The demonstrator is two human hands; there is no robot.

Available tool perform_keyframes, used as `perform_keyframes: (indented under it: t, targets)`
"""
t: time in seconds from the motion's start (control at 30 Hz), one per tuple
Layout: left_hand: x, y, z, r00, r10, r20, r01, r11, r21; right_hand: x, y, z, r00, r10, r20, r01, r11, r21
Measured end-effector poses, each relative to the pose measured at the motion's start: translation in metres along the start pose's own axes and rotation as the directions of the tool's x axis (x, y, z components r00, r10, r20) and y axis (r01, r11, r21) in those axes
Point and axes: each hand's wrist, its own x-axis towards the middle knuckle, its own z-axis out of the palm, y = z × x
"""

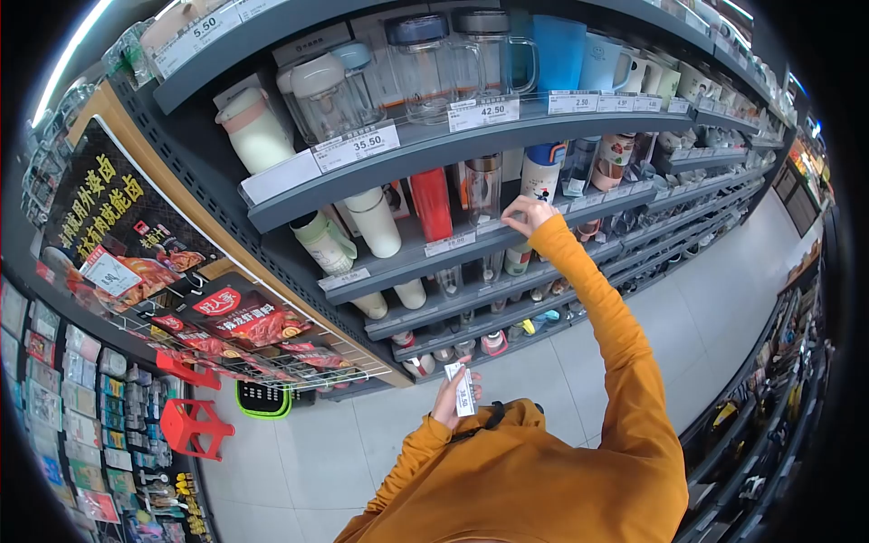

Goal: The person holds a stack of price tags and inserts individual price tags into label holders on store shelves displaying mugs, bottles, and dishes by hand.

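Note:
My left hand (pixel 445 398), low in front of my body, grips a white price tag (pixel 464 391) printed 38.50. Raised to the second shelf, my right hand (pixel 529 215) has thumb and forefinger bent together in a pinch at the shelf's front edge; whatever is between them is too small to make out. Just left of those fingertips, a price label (pixel 490 225) sits on the edge strip. Behind the hand stand a clear glass bottle (pixel 483 185) and a white cup with a blue lid (pixel 541 172). Further left is a red box (pixel 431 201).
Glass jugs (pixel 425 68) and mugs fill the shelf above. A rack with red seasoning packets (pixel 249 317) juts out at the left. On the floor are a red stool (pixel 192 425) and a green-rimmed basket (pixel 262 414). More shelving (pixel 760 434) lines the right side.

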Motion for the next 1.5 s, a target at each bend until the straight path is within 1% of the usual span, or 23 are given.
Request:
perform_keyframes:
  t: [0.13,0.17,0.23,0.27,0.33,0.37,0.4,0.43,0.5,0.53,0.6,0.63,0.73,0.8,0.83,0.93,1.03,1.13,1.27,1.37,1.4,1.43,1.5]
  targets:
    - [0.006,0.005,-0.003,0.989,0.088,-0.116,-0.092,0.995,-0.033,-0.017,-0.024,-0.015,0.969,-0.037,-0.245,0.098,0.966,0.24]
    - [0.008,0.006,-0.004,0.984,0.121,-0.134,-0.128,0.991,-0.048,-0.035,-0.045,-0.024,0.977,0.202,-0.063,-0.156,0.888,0.434]
    - [0.003,0.018,0.014,0.965,0.185,-0.186,-0.19,0.982,-0.013,-0.078,-0.051,0.016,0.979,0.206,0.011,-0.106,0.459,0.882]
    - [0.001,0.023,0.02,0.957,0.209,-0.199,-0.212,0.977,0.007,-0.108,-0.056,0.037,0.974,0.2,0.108,-0.174,0.35,0.92]
    - [0.006,0.025,0.019,0.949,0.276,-0.153,-0.26,0.958,0.118,-0.165,-0.075,0.071,0.911,0.155,0.382,-0.409,0.458,0.789]
    - [0.006,0.021,0.015,0.952,0.238,-0.191,-0.199,0.959,0.201,-0.193,-0.083,0.098,0.96,0.099,0.263,-0.28,0.423,0.862]
    - [0.009,0.019,0.012,0.952,0.275,-0.131,-0.237,0.939,0.25,-0.195,-0.113,0.068,0.721,0.284,0.632,-0.693,0.306,0.653]
    - [0.009,0.021,0.017,0.95,0.303,-0.069,-0.271,0.917,0.294,-0.201,-0.115,0.073,0.72,0.295,0.628,-0.694,0.288,0.66]
    - [0.004,0.022,0.024,0.975,0.201,-0.093,-0.176,0.959,0.222,-0.212,-0.117,0.078,0.715,0.326,0.619,-0.697,0.252,0.672]
    - [0.004,0.02,0.025,0.981,0.165,-0.1,-0.14,0.966,0.217,-0.212,-0.11,0.072,0.709,0.257,0.657,-0.705,0.279,0.652]
    - [0.005,0.014,0.024,0.991,0.112,-0.069,-0.092,0.966,0.24,-0.2,-0.084,0.054,0.866,0.104,0.488,-0.417,0.688,0.594]
    - [0.006,0.013,0.026,0.999,0.037,-0.025,-0.032,0.979,0.2,-0.171,-0.082,0.016,0.953,0.05,0.298,-0.228,0.766,0.602]
    - [0.004,0.009,0.04,0.975,-0.178,0.129,0.162,0.978,0.128,-0.091,-0.059,-0.083,0.975,0.187,-0.124,-0.118,0.899,0.422]
    - [-0.002,-0.003,0.054,0.949,-0.258,0.182,0.221,0.954,0.202,-0.039,-0.05,-0.141,0.859,-0.091,-0.504,0.191,0.97,0.15]
    - [-0.005,-0.009,0.059,0.934,-0.295,0.202,0.244,0.939,0.243,-0.02,-0.051,-0.165,0.854,-0.044,-0.518,0.158,0.971,0.179]
    - [-0.012,-0.031,0.081,0.866,-0.447,0.226,0.384,0.882,0.272,0.028,-0.03,-0.205,0.835,-0.066,-0.546,0.036,0.997,-0.065]
    - [-0.015,-0.047,0.108,0.811,-0.55,0.2,0.461,0.811,0.359,0.059,0.012,-0.218,0.941,-0.028,-0.338,-0.048,0.976,-0.214]
    - [-0.009,-0.068,0.119,0.792,-0.544,0.278,0.427,0.818,0.387,0.075,0.03,-0.228,0.952,-0.132,-0.275,0.089,0.983,-0.161]
    - [0.003,-0.081,0.149,0.876,-0.463,0.137,0.388,0.844,0.37,0.095,0.053,-0.243,0.959,-0.258,-0.121,0.258,0.966,-0.012]
    - [0.014,-0.095,0.178,0.963,-0.219,0.156,0.184,0.96,0.21,0.101,0.062,-0.252,0.9,-0.393,-0.191,0.406,0.913,0.032]
    - [0.015,-0.094,0.19,0.973,-0.225,0.058,0.213,0.963,0.164,0.096,0.057,-0.258,0.898,-0.369,-0.241,0.393,0.917,0.062]
    - [0.021,-0.1,0.199,0.991,-0.008,0.13,-0.008,0.993,0.12,0.087,0.05,-0.263,0.893,-0.342,-0.292,0.382,0.92,0.09]
    - [0.03,-0.1,0.221,0.967,0.236,0.1,-0.248,0.96,0.131,0.061,0.051,-0.257,0.839,-0.388,-0.381,0.488,0.847,0.213]
